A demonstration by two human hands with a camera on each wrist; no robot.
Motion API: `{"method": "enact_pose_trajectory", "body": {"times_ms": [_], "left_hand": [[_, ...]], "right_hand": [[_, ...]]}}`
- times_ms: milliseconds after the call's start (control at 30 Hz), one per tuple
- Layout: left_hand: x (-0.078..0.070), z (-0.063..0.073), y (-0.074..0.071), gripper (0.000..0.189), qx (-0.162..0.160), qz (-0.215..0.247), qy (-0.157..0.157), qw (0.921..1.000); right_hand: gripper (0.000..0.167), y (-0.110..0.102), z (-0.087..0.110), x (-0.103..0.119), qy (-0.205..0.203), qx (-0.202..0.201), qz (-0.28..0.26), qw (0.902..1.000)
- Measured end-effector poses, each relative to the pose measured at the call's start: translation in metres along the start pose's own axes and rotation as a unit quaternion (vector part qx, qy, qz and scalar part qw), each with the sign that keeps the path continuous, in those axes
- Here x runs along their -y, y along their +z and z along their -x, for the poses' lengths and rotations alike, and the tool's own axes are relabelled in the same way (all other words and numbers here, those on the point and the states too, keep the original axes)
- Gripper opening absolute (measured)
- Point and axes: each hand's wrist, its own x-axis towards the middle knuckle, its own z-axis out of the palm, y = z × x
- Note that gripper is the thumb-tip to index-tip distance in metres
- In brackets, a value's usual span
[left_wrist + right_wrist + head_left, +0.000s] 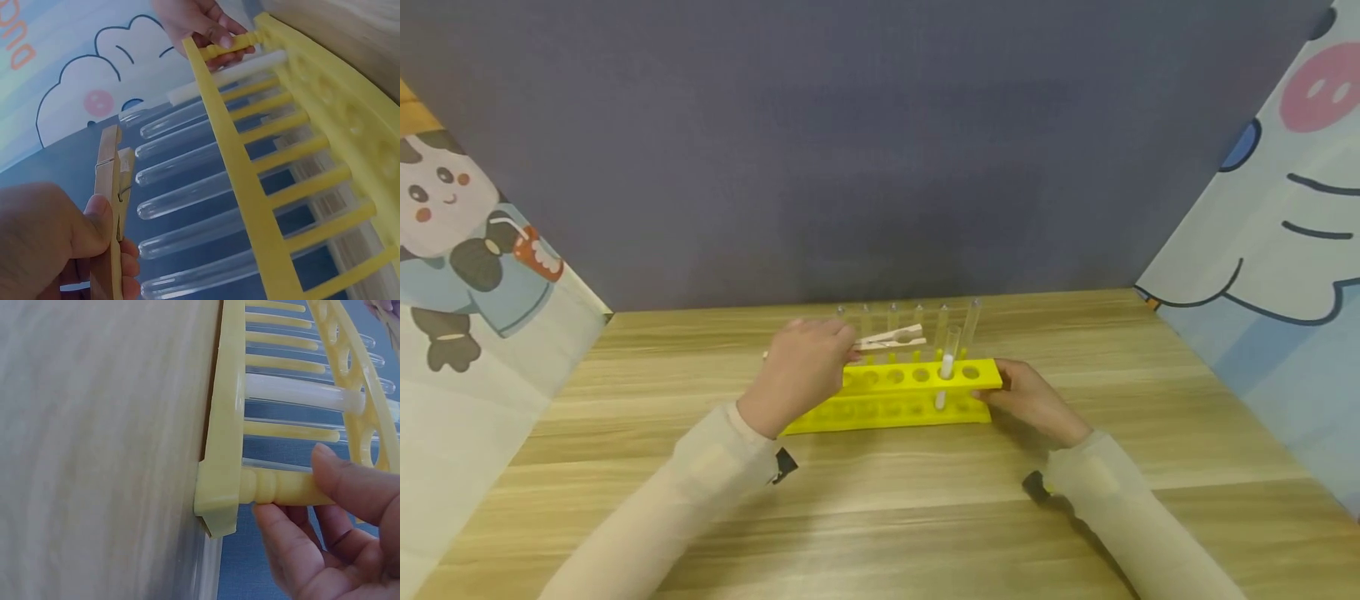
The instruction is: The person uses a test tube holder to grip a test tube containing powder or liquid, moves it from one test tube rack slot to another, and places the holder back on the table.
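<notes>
A yellow test tube rack [895,396] stands on the wooden table [880,517], with several clear tubes [942,329] in its back row. One tube with white contents [947,367] stands in the front row. My left hand [801,371] pinches a wooden clothespin [891,338] [111,206] above the rack's left half, its tip near the tubes [187,194]. My right hand [1030,400] [337,519] grips the rack's right end post [281,486], thumb on top. In the right wrist view the white-filled tube [300,392] lies between the rack's plates [228,412].
A dark grey backdrop [865,150] closes the far side. Cartoon-printed panels stand at the left [467,275] and right [1277,225]. Bare tabletop lies in front of the rack and to both sides.
</notes>
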Motion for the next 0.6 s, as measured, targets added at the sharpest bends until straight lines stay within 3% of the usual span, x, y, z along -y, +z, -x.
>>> {"method": "enact_pose_trajectory", "body": {"times_ms": [333,600], "left_hand": [[-0.010,-0.015,0.000,0.021,-0.040,-0.003,0.018,0.9990],[-0.018,-0.025,-0.002,0.021,-0.044,-0.019,0.020,0.9986]], "right_hand": [[0.034,0.001,-0.001,0.001,0.010,-0.005,-0.012,0.9999],[0.032,0.001,-0.002,-0.001,0.002,-0.004,-0.016,0.9999]]}}
